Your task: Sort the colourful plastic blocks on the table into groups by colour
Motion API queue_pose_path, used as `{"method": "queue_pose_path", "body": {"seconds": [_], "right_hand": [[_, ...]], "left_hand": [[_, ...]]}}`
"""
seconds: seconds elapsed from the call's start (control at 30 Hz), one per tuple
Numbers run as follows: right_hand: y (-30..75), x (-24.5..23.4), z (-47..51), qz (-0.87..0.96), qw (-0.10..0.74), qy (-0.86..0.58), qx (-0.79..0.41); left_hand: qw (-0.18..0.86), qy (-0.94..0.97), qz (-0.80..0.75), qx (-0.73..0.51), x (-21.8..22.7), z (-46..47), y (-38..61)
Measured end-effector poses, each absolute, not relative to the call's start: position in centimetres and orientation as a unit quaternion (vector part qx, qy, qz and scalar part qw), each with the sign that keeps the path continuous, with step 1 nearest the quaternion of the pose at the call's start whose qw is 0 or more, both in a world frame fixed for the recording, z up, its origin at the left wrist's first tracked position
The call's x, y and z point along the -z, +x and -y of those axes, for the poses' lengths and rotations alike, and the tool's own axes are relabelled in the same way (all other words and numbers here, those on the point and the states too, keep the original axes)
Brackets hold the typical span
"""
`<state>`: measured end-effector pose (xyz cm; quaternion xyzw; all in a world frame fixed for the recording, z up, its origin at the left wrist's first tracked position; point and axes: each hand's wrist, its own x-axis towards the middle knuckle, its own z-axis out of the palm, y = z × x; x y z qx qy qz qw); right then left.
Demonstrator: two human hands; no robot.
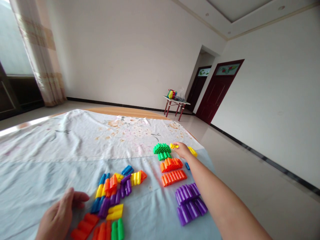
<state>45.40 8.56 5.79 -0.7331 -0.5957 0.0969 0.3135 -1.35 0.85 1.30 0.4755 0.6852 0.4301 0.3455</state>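
Note:
At the far right of the cloth, my right hand (182, 150) is closed, its fingers pinching a yellow building block (174, 146) made of joined tubes. Just left of it lies a cluster of green tube blocks (162, 148). Rows of orange blocks (171, 164) and purple blocks (188, 194) lie nearer me; my right forearm partly covers the purple ones' edge. My left hand (61, 211) rests open at the lower left, nothing in it. Beside its fingers lies a mixed heap of blue, yellow, orange and purple blocks (103, 206), with red blocks (86, 225) below.
The table wears a wrinkled light blue and floral white cloth (75, 140). Behind my right wrist are more yellow blocks (192, 151) and a blue block (187, 166). A small table (176, 100) with bags stands far off, near dark red doors (215, 93).

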Motion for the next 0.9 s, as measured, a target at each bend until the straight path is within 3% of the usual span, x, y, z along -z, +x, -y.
{"method": "queue_pose_path", "body": {"seconds": [0.4,0.9], "right_hand": [[44.5,-5.6,-10.0,0.601,0.33,-0.715,-0.135],[40.7,-8.0,-11.0,0.673,0.276,-0.68,-0.093]], "left_hand": [[0.35,0.477,-0.69,-0.417,-2.6,-0.2,-0.7],[0.345,0.48,-0.69,-0.417,-2.9,-0.1,-0.6]]}}
